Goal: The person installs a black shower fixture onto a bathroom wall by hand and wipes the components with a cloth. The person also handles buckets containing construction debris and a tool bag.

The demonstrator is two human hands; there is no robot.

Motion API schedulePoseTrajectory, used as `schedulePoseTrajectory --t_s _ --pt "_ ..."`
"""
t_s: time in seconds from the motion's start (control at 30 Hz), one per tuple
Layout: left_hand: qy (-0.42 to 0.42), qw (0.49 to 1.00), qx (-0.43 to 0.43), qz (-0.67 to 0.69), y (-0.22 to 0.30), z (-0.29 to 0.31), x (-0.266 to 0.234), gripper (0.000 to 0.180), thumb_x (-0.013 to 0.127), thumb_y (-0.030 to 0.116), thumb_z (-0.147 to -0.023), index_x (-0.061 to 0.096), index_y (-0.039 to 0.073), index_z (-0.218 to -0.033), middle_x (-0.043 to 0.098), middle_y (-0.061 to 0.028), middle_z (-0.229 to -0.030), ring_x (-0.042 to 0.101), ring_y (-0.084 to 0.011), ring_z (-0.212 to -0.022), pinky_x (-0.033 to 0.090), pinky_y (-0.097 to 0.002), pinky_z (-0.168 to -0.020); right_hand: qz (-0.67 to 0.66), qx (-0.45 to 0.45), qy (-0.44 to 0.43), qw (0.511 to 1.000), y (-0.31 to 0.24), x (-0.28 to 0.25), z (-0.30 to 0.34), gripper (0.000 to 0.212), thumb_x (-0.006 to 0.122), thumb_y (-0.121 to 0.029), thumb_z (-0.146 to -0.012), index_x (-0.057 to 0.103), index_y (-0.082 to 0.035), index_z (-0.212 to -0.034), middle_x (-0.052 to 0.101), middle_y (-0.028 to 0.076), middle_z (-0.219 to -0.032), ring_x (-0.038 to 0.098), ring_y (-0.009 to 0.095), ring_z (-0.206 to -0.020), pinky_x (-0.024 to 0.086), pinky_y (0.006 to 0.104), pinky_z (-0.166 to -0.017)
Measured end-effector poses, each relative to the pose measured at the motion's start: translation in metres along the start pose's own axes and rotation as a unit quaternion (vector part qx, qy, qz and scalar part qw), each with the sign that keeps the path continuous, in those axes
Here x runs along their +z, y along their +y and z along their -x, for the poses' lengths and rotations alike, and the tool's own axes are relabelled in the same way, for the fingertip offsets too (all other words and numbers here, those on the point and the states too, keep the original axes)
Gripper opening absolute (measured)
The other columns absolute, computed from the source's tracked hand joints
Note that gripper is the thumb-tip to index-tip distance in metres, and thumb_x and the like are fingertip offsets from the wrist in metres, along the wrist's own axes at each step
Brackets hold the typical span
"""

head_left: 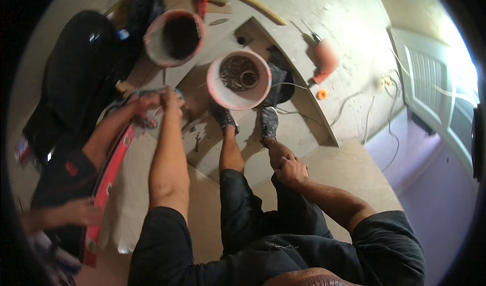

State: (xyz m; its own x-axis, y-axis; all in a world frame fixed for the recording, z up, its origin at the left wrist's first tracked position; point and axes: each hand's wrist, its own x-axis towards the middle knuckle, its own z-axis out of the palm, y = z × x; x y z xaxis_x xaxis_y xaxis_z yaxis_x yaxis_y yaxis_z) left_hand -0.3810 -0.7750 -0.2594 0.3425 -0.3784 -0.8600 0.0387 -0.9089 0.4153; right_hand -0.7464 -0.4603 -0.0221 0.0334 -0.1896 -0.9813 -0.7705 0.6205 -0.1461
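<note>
Head view: left of centre, left hand [172,101] is sitting at a blurred teal object [178,94] beside a co-worker's hand [147,104]; cannot tell its grip. Centre-right, right hand [292,172] is draping loosely, empty, over the right leg [277,152], likely bracing the lean.

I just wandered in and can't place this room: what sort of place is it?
Probably a room under renovation. The signs are a long red spirit level, a red drill-like power tool, and a pale bucket of dark, murky contents.

Bkt [242,98] ahead of feet [270,121] | 2nd bkt [161,45] L | drill [326,57] R | level [104,190] L of L arm [169,159]
</note>
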Motion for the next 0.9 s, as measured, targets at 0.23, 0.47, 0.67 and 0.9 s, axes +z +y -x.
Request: schedulePoseTrajectory --t_s 0.23,0.47,0.67,0.9 --pt "-0.145 0.980 -0.052 0.129 0.096 -0.063 0.102 0.083 0.059 0.051 -0.092 0.023 0.002 -0.148 0.030 -0.0227 -0.147 0.039 -0.0406 -0.133 0.043 -0.0558 -0.106 -0.033 0.037 0.007 0.999 -0.005 0.030 -0.010 0.048 0.065 -0.034 -0.086 0.057 -0.006 -0.125 0.047 0.019 -0.131 0.044 0.041 -0.127 0.042 0.0544 -0.100" --pt "-0.163 0.964 0.063 0.200 0.083 -0.039 0.140 0.054 0.061 0.012 -0.093 0.033 -0.011 -0.133 0.040 -0.0255 -0.134 0.048 -0.0381 -0.121 0.053 -0.0527 -0.097 -0.048 0.044 0.012 0.998 -0.011 0.055 -0.020 0.048 0.065 -0.035 -0.085 0.059 -0.008 -0.125 0.046 0.018 -0.133 0.038 0.047 -0.130 0.040 0.0597 -0.099" --pt "-0.057 0.981 0.173 0.071 0.090 0.067 0.201 0.033 0.064 0.006 -0.081 0.055 -0.005 -0.110 0.055 -0.0143 -0.110 0.057 -0.0296 -0.101 0.059 -0.0443 -0.081 -0.063 0.058 -0.018 0.996 -0.012 0.065 -0.027 0.050 0.063 -0.037 -0.087 0.058 -0.009 -0.128 0.045 0.017 -0.136 0.035 0.046 -0.133 0.035 0.0600 -0.104" --pt "-0.313 0.930 0.147 0.127 0.127 0.124 0.323 0.045 0.067 0.012 -0.084 0.050 -0.001 -0.123 0.057 -0.0175 -0.115 0.061 -0.0311 -0.099 0.054 -0.0432 -0.088 -0.019 0.063 -0.029 0.997 -0.031 0.042 -0.018 0.059 0.064 -0.042 -0.085 0.055 -0.005 -0.130 0.047 0.018 -0.137 0.037 0.043 -0.133 0.039 0.0557 -0.103"
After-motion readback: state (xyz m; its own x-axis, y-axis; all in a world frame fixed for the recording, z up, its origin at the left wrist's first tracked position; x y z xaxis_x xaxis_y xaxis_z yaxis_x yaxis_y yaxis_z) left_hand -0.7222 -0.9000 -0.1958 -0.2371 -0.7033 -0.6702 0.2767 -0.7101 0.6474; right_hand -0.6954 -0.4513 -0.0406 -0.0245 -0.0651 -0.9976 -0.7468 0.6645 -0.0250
